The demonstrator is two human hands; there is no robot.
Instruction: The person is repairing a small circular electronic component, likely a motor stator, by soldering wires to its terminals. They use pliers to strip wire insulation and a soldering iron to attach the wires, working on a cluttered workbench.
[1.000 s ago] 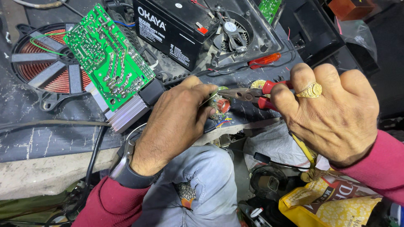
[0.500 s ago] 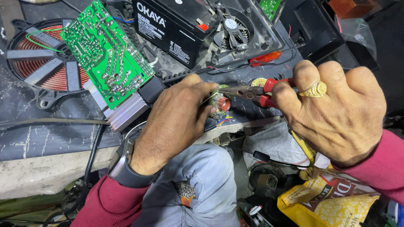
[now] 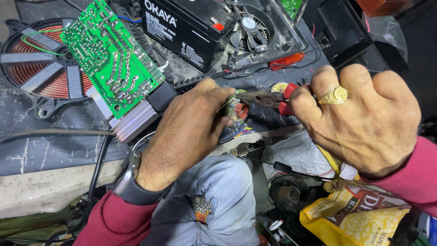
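The left hand [image 3: 191, 132] is closed around a small round coil part [image 3: 237, 110] wound with reddish wire, pinching it between thumb and fingertips just right of the green circuit board [image 3: 111, 57]. The right hand [image 3: 364, 118], a gold ring on one finger, is wrapped tight around the red handles of a pair of pliers [image 3: 266, 97], whose nose reaches left to the top of the coil part; whether the tips actually bite a lead I cannot tell, since the fingers hide the contact. Thin coloured wires [image 3: 241, 133] trail below the part. Beyond the board sit a black battery [image 3: 182, 32] and a cooling fan [image 3: 249, 27], and to the board's left a copper spiral coil [image 3: 43, 68]. The step in hand looks like working a lead on the coil part with the pliers; the next move seems to call for a steady left-hand hold and a small, controlled pull or twist.
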